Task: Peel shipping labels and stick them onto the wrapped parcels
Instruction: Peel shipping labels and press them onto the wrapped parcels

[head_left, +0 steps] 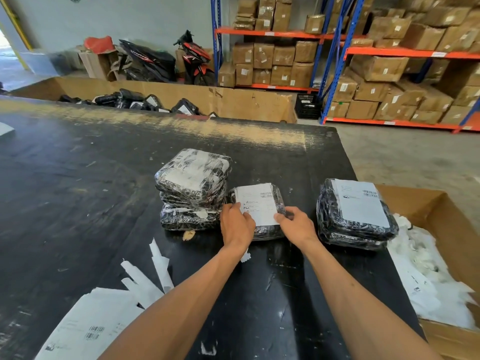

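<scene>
A small parcel in black plastic wrap [279,203] lies in the middle of the black table [78,178]. A white shipping label [259,203] lies on top of it. My left hand [236,224] rests on the label's left edge with fingers laid on it. My right hand [296,224] pinches the label's lower right corner against the parcel. Left of it stands a stack of wrapped parcels without labels [192,188]. To the right sits a stack of parcels [353,216] with a label [361,203] on top.
Label sheets [88,326] and torn backing strips [150,276] lie at the table's near left. A cardboard box [441,258] with crumpled backing paper sits at the right. A large cardboard bin [233,100] with labelled parcels stands behind the table, with shelves of cartons beyond.
</scene>
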